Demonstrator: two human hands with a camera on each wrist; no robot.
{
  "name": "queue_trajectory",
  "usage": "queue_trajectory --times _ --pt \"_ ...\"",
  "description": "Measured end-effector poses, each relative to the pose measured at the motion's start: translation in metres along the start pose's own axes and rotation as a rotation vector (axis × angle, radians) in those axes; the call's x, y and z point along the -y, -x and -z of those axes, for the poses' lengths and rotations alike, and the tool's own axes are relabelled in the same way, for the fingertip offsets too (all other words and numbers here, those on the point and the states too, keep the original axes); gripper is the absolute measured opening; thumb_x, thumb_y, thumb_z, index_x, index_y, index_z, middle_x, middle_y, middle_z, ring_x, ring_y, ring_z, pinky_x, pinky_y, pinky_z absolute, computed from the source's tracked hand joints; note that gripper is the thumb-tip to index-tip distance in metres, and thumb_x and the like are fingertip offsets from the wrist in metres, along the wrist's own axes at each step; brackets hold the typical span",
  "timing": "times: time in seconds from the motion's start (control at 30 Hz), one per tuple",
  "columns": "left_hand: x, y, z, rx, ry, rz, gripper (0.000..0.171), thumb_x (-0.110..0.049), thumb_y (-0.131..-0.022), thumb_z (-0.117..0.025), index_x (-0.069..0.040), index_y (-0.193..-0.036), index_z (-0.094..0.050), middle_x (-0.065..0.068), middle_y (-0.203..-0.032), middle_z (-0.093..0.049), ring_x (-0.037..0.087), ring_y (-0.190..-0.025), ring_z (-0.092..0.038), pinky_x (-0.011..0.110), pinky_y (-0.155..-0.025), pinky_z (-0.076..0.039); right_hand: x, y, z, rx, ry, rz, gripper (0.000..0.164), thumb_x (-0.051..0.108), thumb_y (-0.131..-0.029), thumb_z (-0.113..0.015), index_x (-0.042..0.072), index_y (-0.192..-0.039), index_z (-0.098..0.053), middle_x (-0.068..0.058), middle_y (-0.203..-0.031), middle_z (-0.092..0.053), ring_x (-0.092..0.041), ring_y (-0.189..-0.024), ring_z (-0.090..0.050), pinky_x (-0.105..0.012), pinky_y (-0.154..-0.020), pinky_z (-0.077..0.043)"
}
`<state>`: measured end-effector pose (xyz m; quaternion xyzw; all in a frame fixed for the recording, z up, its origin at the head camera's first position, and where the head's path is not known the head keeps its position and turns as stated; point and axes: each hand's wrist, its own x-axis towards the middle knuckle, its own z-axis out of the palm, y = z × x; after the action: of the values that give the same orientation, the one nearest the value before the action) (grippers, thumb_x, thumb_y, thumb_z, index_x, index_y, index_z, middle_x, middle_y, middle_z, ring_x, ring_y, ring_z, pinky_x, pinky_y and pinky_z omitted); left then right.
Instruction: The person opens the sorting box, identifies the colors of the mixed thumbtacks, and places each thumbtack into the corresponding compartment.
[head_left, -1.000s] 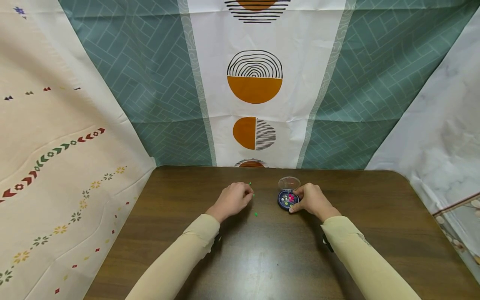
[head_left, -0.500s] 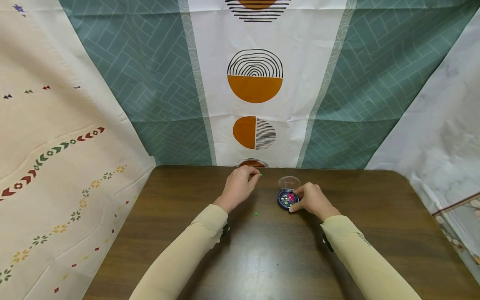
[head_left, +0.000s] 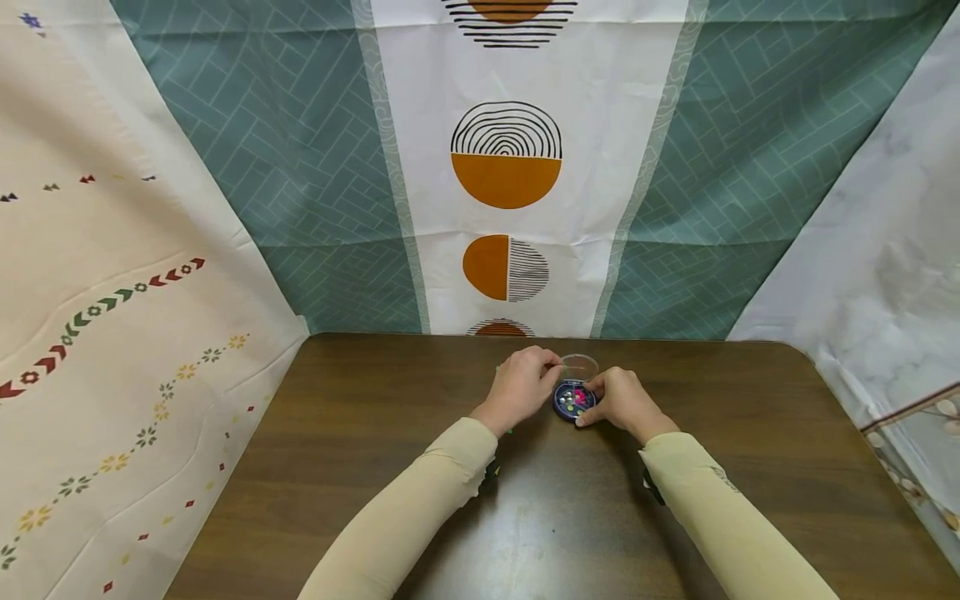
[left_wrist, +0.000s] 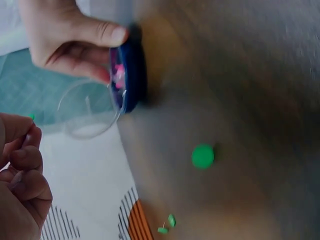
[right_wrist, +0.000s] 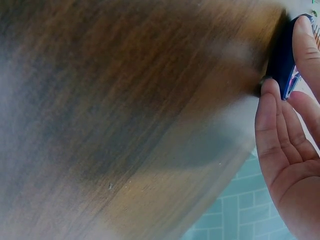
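My right hand [head_left: 628, 404] holds the rim of a small round dark blue case [head_left: 558, 412], thumb and fingers around its right side. The case's clear lid [head_left: 583, 363] stands open at the back, and pink, yellow-green and silvery pins [head_left: 572, 397] lie inside. Close to the lid, my left hand [head_left: 519, 385] pinches a green push pin [left_wrist: 32, 116] between thumb and fingertip; most of that pin is hidden by the fingers. More green push pins lie on the table: one with a round head [left_wrist: 202, 156], and small green pieces with a thin shaft [left_wrist: 171, 220] farther back.
The dark brown wooden table [head_left: 360, 433] ends at a patterned cloth backdrop [head_left: 352, 283]. A light patterned cloth [head_left: 150, 350] hangs on the left and a white marbled one [head_left: 885, 275] on the right.
My left hand first moved back and picked up a green push pin, then carried it right toward the case's lid. The right hand keeps its hold on the case in place.
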<state>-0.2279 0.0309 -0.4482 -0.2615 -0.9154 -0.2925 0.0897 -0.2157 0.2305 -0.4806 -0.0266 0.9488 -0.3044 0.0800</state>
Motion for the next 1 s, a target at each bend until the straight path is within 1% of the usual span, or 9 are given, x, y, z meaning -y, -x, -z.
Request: queue_trajectory --times 0.07,0.23,0.4,0.5,0.7,0.87,1.0 --pt "-0.003 0.0 -0.006 0.026 -0.004 -0.006 0.016 -0.03 -0.093 -0.056 -0.022 -0.095 -0.07 -0.008 -0.092 -0.065 0.002 -0.075 -0.058 0.02 -0.062 -0.048 -0.001 0.0 0.0 -0.001 0.001 0.004 0.068 0.033 -0.051 -0.091 0.004 -0.109 -0.069 -0.008 -0.094 -0.072 -0.017 -0.085 -0.063 -0.037 -0.079 -0.053" --pt "-0.006 0.002 -0.021 0.103 -0.028 -0.01 0.019 -0.03 -0.094 -0.056 -0.021 -0.097 -0.072 -0.008 -0.094 -0.065 0.003 -0.082 -0.061 0.024 -0.068 -0.051 -0.001 0.0 0.0 -0.001 -0.007 0.011 0.07 0.034 -0.051 -0.091 0.003 -0.11 -0.069 -0.007 -0.093 -0.072 -0.017 -0.085 -0.064 -0.037 -0.08 -0.053" --pt "-0.006 0.004 -0.032 0.162 -0.072 -0.025 0.018 -0.029 -0.093 -0.056 -0.022 -0.097 -0.072 -0.01 -0.09 -0.065 0.003 -0.079 -0.059 0.025 -0.068 -0.051 -0.001 0.001 0.0 -0.005 0.0 0.015 0.069 0.034 -0.05 -0.091 0.004 -0.108 -0.07 -0.004 -0.088 -0.073 -0.016 -0.083 -0.063 -0.037 -0.079 -0.052" --pt "-0.006 0.003 -0.038 0.181 -0.104 -0.034 0.017 -0.029 -0.093 -0.057 -0.023 -0.095 -0.073 -0.011 -0.089 -0.066 0.002 -0.077 -0.059 0.025 -0.067 -0.05 -0.002 0.001 0.0 -0.01 0.004 0.013 0.069 0.034 -0.049 -0.092 0.005 -0.107 -0.07 -0.003 -0.087 -0.073 -0.016 -0.084 -0.063 -0.037 -0.079 -0.052" --pt "-0.005 0.005 -0.045 0.205 -0.137 -0.031 0.016 -0.028 -0.092 -0.059 -0.023 -0.097 -0.073 -0.009 -0.093 -0.068 0.004 -0.083 -0.062 0.028 -0.069 -0.052 0.0 0.001 0.001 -0.008 0.01 0.016 0.07 0.034 -0.05 -0.091 0.004 -0.109 -0.069 -0.005 -0.092 -0.073 -0.018 -0.089 -0.063 -0.039 -0.082 -0.051" --pt "-0.003 0.005 -0.048 0.22 -0.171 -0.033 0.016 -0.028 -0.092 -0.058 -0.024 -0.097 -0.073 -0.008 -0.091 -0.066 0.005 -0.081 -0.061 0.028 -0.067 -0.051 0.0 0.002 0.001 -0.012 0.009 0.02 0.07 0.034 -0.05 -0.091 0.003 -0.109 -0.07 -0.006 -0.093 -0.073 -0.019 -0.089 -0.063 -0.04 -0.082 -0.051" --pt "-0.003 0.005 -0.049 0.224 -0.172 -0.035 0.016 -0.029 -0.092 -0.058 -0.026 -0.096 -0.073 -0.008 -0.089 -0.066 0.004 -0.08 -0.06 0.027 -0.065 -0.05 0.0 0.002 0.0 -0.014 0.005 0.012 0.07 0.033 -0.049 -0.091 0.004 -0.108 -0.07 -0.005 -0.091 -0.073 -0.018 -0.087 -0.063 -0.039 -0.082 -0.052"
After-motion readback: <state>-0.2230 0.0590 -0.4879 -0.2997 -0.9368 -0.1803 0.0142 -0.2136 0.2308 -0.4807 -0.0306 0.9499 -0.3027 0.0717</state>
